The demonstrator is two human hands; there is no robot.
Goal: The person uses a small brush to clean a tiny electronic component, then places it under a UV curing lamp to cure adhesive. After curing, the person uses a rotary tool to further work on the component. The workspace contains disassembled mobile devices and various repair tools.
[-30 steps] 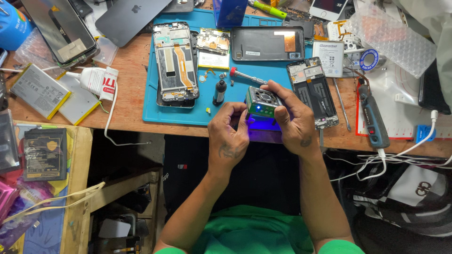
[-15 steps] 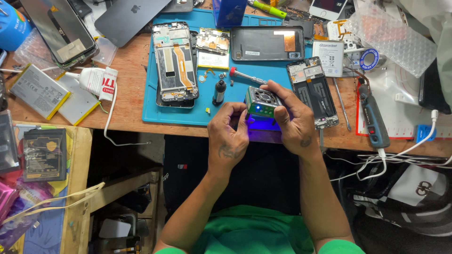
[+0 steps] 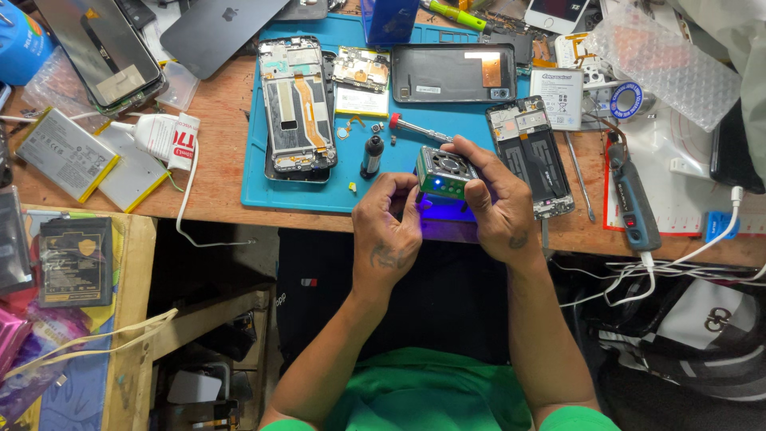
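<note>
My right hand (image 3: 493, 206) grips a small metal box-shaped lamp (image 3: 444, 172) with a fan grille on top; it glows green on its side and throws violet light downward. My left hand (image 3: 389, 226) is curled beside and under the lamp, its fingers pinched around something small in the violet glow that I cannot make out. Both hands hover at the near edge of a blue work mat (image 3: 263, 183). A red-tipped screwdriver (image 3: 416, 128) lies just beyond the lamp.
On the mat lie an opened phone frame (image 3: 296, 109), a circuit board (image 3: 361, 80), a dark back cover (image 3: 453, 73) and a small black cylinder (image 3: 371, 155). Another opened phone (image 3: 532, 157) sits right of my hands. Batteries (image 3: 65, 153), a glue tube (image 3: 155, 134) and an electric screwdriver (image 3: 633, 201) surround.
</note>
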